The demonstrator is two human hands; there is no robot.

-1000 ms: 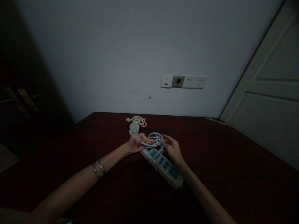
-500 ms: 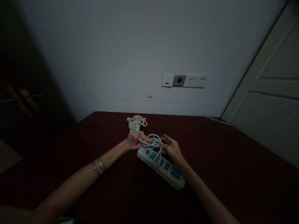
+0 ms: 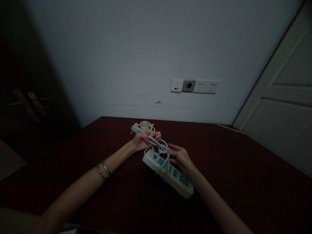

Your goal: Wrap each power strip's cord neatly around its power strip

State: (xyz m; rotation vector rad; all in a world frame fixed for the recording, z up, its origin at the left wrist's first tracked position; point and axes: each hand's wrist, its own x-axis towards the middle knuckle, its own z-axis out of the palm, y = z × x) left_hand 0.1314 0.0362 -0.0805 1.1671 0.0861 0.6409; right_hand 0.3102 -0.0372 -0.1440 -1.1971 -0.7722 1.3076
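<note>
Left hand (image 3: 144, 140) closed on the cord (image 3: 159, 148), drawn farther from you; your right hand (image 3: 181, 158), open now, braces the power strip (image 3: 170, 172) on the worktop (image 3: 243, 182). Cord loops pulled tauter.

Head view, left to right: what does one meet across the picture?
Bracelets → left hand, gripping the cord → right hand → white door.

Left hand (image 3: 142, 140) pulled cord (image 3: 158, 147) farther back.
</note>
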